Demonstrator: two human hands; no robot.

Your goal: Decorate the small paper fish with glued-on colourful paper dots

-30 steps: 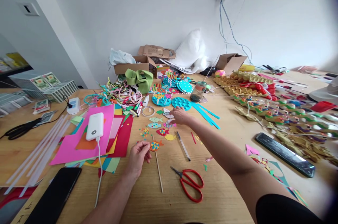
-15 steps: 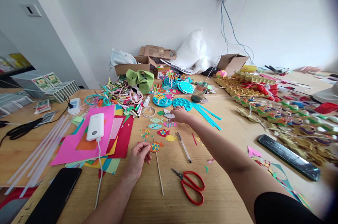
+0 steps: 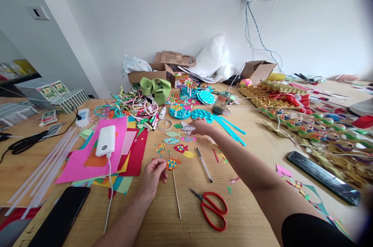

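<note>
Pinched between the thumb and fingers of my left hand (image 3: 155, 174) is an orange paper fish (image 3: 173, 164) with blue and yellow triangles. A thin wooden stick (image 3: 176, 196) lies under it on the table. My right hand (image 3: 201, 126) stretches forward, its fingertips closed at the right end of a grey-and-white paper fish (image 3: 187, 127); the fingers are partly hidden. Nearby lie a pink striped fish (image 3: 188, 139), a red fish (image 3: 181, 148), a yellow fish (image 3: 189, 154) and a light blue fish (image 3: 171, 141). Red-handled scissors (image 3: 210, 206) and a pen (image 3: 204, 164) lie closer to me.
Coloured paper sheets (image 3: 135, 157) and a white power bank (image 3: 105, 140) lie at left, near a black phone (image 3: 60, 216). Blue discs (image 3: 202, 115), blue strips (image 3: 231, 130) and a glass jar (image 3: 220, 103) are farther back. Another phone (image 3: 323, 177) and painted egg-carton pieces (image 3: 314, 126) fill the right.
The view has shifted slightly. Both hands stay almost in place; a little more of the grey-and-white fish shows beside my right fingers.
</note>
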